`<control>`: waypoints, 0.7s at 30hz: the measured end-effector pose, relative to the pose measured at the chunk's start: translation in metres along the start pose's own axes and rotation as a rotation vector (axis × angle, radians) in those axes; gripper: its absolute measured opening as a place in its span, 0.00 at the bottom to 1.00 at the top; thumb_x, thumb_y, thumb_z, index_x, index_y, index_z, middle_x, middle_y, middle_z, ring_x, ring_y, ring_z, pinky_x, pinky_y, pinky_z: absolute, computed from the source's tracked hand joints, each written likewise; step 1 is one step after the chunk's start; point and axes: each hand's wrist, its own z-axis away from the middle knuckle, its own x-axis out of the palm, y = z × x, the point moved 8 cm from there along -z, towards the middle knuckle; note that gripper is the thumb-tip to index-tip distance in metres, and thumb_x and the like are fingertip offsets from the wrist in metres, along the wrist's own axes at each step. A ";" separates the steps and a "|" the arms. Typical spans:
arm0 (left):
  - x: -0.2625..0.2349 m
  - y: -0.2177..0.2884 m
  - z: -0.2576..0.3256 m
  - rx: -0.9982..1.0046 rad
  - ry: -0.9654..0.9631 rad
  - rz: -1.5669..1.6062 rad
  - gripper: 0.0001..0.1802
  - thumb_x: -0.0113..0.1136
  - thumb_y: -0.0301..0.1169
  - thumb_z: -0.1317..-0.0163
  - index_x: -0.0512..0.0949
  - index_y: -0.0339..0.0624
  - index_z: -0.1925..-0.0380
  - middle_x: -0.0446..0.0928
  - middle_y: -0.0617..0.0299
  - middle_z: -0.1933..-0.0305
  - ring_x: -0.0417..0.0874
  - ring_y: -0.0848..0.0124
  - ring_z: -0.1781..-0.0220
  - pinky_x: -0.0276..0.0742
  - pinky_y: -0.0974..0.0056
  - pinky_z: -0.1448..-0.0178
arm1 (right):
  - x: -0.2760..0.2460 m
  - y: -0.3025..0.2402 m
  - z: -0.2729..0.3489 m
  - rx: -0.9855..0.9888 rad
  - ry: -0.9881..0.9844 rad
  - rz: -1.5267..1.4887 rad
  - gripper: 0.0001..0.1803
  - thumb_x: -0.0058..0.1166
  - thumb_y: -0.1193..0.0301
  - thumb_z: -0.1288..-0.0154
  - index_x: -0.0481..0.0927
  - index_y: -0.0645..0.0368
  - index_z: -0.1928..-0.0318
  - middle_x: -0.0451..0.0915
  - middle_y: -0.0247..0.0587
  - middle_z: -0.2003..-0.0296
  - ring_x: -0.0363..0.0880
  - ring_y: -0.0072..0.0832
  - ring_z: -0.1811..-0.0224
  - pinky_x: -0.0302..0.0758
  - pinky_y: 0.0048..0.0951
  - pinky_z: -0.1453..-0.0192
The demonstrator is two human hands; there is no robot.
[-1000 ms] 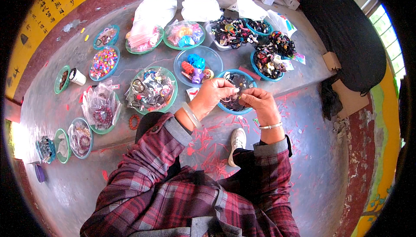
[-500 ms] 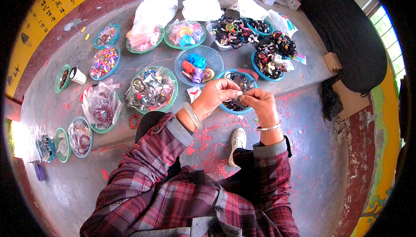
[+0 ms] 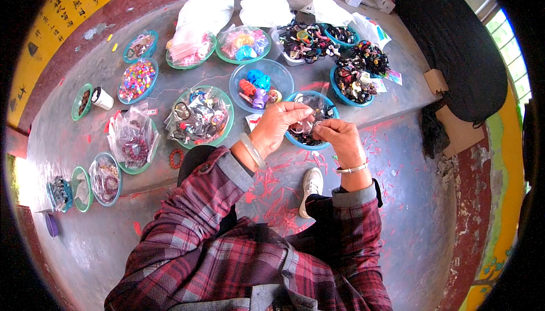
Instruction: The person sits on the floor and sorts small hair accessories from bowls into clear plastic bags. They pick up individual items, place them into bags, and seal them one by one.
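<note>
My left hand point(image 3: 277, 126) and my right hand point(image 3: 342, 140) meet over a blue bowl point(image 3: 311, 146) of small dark items. Both pinch what looks like a small clear plastic bag point(image 3: 306, 122), stretched between the fingertips. Its contents are too small to make out. Just beyond my left hand stands a clear bluish bowl point(image 3: 234, 96) with blue, red and purple pieces. To the left, a green bowl point(image 3: 230, 119) is heaped with bagged trinkets.
Dark hair ties fill a blue bowl point(image 3: 339, 99) and a white tub point(image 3: 290, 60) at the back right. A bowl of colourful beads point(image 3: 136, 81) and a paper cup point(image 3: 102, 99) stand left. Red scraps point(image 3: 278, 197) litter the floor around my shoe point(image 3: 311, 189).
My fingertips have drawn slightly apart, and the clear plastic now shows between them. My left hand's fingers have lifted a little.
</note>
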 end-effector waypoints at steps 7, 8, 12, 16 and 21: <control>0.001 -0.003 0.001 -0.043 -0.042 -0.082 0.10 0.55 0.29 0.42 0.76 0.36 0.62 0.78 0.60 0.63 0.78 0.73 0.60 0.73 0.69 0.53 | -0.006 -0.001 0.000 -0.008 0.034 -0.031 0.05 0.56 0.75 0.45 0.79 0.65 0.71 0.78 0.35 0.77 0.75 0.19 0.74 0.71 0.18 0.67; 0.002 -0.003 0.001 -0.043 -0.052 -0.057 0.11 0.55 0.29 0.42 0.76 0.36 0.61 0.78 0.60 0.63 0.78 0.73 0.60 0.73 0.69 0.52 | -0.006 -0.002 0.000 -0.009 0.032 -0.042 0.05 0.56 0.75 0.46 0.79 0.65 0.71 0.78 0.35 0.77 0.74 0.19 0.75 0.70 0.18 0.69; -0.001 -0.007 0.000 -0.047 -0.051 -0.023 0.11 0.54 0.30 0.42 0.76 0.35 0.61 0.78 0.59 0.62 0.78 0.72 0.59 0.73 0.68 0.51 | -0.005 -0.003 0.001 -0.012 0.014 -0.048 0.03 0.56 0.76 0.47 0.78 0.64 0.72 0.77 0.34 0.77 0.74 0.18 0.76 0.69 0.17 0.69; -0.002 -0.007 -0.001 -0.045 -0.036 -0.042 0.12 0.54 0.30 0.41 0.75 0.34 0.60 0.78 0.58 0.62 0.78 0.71 0.59 0.73 0.68 0.51 | -0.006 -0.001 0.000 -0.003 0.004 -0.049 0.03 0.56 0.77 0.47 0.78 0.64 0.72 0.77 0.33 0.77 0.73 0.18 0.76 0.68 0.16 0.70; -0.004 -0.007 -0.003 -0.028 -0.042 -0.039 0.11 0.53 0.30 0.41 0.76 0.33 0.62 0.79 0.57 0.64 0.79 0.71 0.60 0.73 0.69 0.52 | -0.007 0.002 -0.002 -0.002 -0.017 -0.076 0.04 0.56 0.77 0.47 0.78 0.64 0.69 0.78 0.33 0.75 0.74 0.18 0.74 0.69 0.16 0.68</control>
